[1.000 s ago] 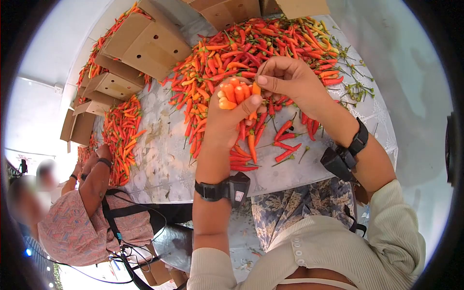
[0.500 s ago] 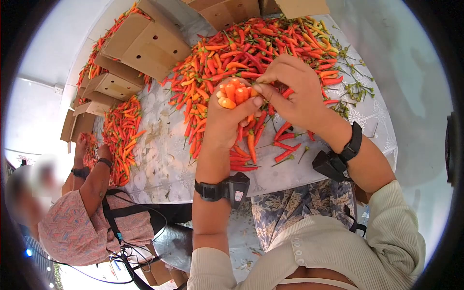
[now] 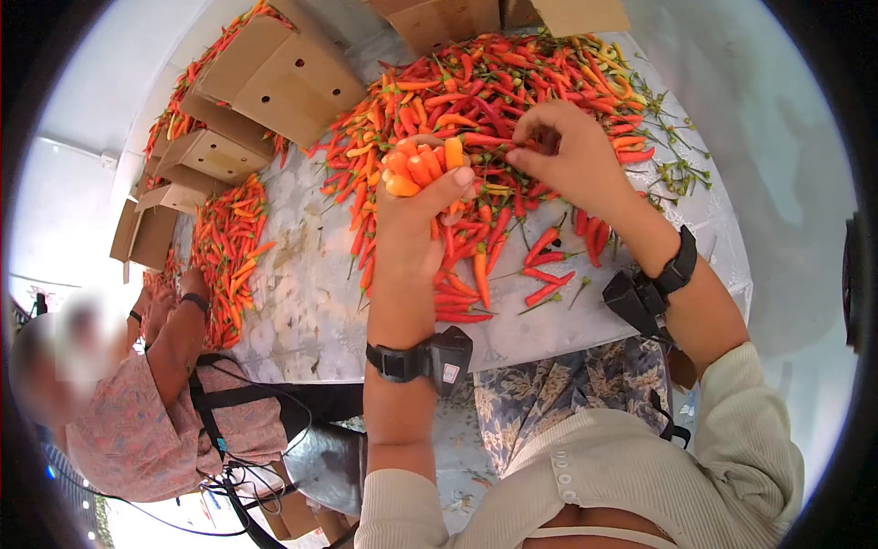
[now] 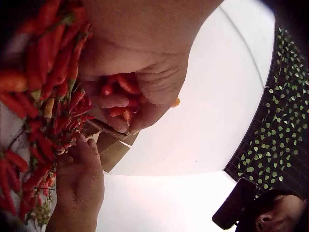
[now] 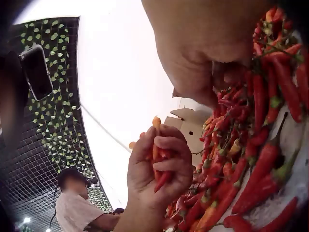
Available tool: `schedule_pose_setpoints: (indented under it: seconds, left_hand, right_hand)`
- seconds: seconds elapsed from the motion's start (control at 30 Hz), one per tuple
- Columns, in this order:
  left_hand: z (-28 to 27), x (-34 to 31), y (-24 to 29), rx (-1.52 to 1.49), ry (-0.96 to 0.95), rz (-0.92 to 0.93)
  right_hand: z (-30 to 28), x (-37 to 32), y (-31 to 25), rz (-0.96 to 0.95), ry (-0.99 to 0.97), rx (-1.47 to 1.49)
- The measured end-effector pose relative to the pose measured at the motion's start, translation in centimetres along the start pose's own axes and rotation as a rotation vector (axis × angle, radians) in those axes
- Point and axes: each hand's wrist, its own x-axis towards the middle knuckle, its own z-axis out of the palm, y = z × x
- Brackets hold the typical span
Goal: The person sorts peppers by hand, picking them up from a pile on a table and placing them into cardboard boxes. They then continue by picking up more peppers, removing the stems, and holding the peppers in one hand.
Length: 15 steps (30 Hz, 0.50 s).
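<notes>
In the head view my left hand (image 3: pixel 407 224) grips a bunch of orange and red chilies (image 3: pixel 419 168), blunt ends up, a single orange one (image 3: pixel 454 153) standing beside the thumb. My right hand (image 3: pixel 576 160) is over the large pile (image 3: pixel 494 91), thumb and forefinger bent close to the end of a red chili (image 3: pixel 489 140); whether they pinch it I cannot tell. The left wrist view shows fingers of my left hand (image 4: pixel 140 63) curled round red chilies (image 4: pixel 126 83). In the right wrist view my right hand (image 5: pixel 207 48) hangs over the pile with fingertips partly hidden.
Cardboard boxes (image 3: pixel 297 87) stand at the back left, more (image 3: pixel 219 156) beyond them. Green stems (image 3: pixel 677 169) lie at the pile's right edge. A few loose chilies (image 3: pixel 549 277) are near the table's front. At left, another person (image 3: pixel 174 403) works at a smaller heap (image 3: pixel 229 247).
My right hand has drawn away from the bunch, to the right. My left hand has shifted slightly left with its chilies, and the single orange one now stands clear by the thumb.
</notes>
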Motion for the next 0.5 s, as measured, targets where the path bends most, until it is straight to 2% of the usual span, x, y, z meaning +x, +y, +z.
schedule_pose_setpoints:
  seconds: [0.1, 0.13, 0.23, 0.33, 0.5]
  left_hand:
    - [-0.2, 0.1, -0.1, -0.034, 0.004, 0.023]
    - [-0.2, 0.1, -0.1, -0.043, 0.006, 0.029]
    - [-0.1, 0.1, 0.0, -0.044, 0.001, 0.006]
    - [0.1, 0.0, 0.1, -0.037, 0.018, -0.011]
    - [-0.1, 0.2, -0.2, 0.021, 0.051, 0.014]
  right_hand:
    - [0.0, -1.0, -1.5, -0.109, -0.199, -0.167]
    - [0.2, -1.4, -1.9, -0.091, -0.243, -0.248]
    - [0.9, -1.6, -1.3, -0.193, -0.223, -0.35]
    - [1.0, -1.6, -1.1, -0.215, -0.206, -0.379]
    - [1.1, -1.1, -1.7, -0.17, 0.015, -0.17]
